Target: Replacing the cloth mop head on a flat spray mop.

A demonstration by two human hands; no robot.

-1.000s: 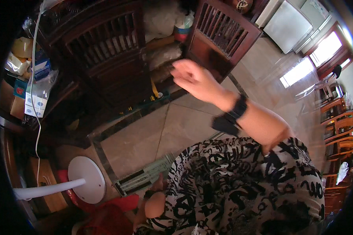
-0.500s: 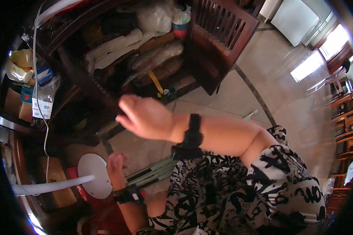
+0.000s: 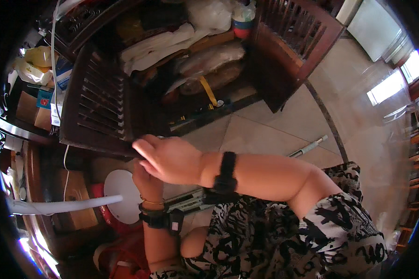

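A dark wooden cabinet door (image 3: 95, 102) with slats stands swung out at the left. At its lower right corner my right hand (image 3: 172, 158) is closed, its curled fingers against the door's edge. Just below, my left hand (image 3: 147, 183) is raised toward the same corner. The right hand partly covers the left hand's fingers, so its grip is hidden. Beyond the door lies the open cabinet, holding plastic-wrapped bundles (image 3: 214, 60), a white bag (image 3: 160, 44) and a yellow strap (image 3: 208, 90).
A second slatted door (image 3: 295, 46) stands open at the right. A pale green pole (image 3: 309, 146) lies on the tiled floor. At the left are a white round disc with a tube (image 3: 118, 186), a hanging white cord (image 3: 66, 172) and a shelf of boxes (image 3: 43, 100).
The left door's slatted face has come into sight. My left hand has risen to meet my right hand at the door's corner. The view has shifted, moving the cabinet rightward in the picture.
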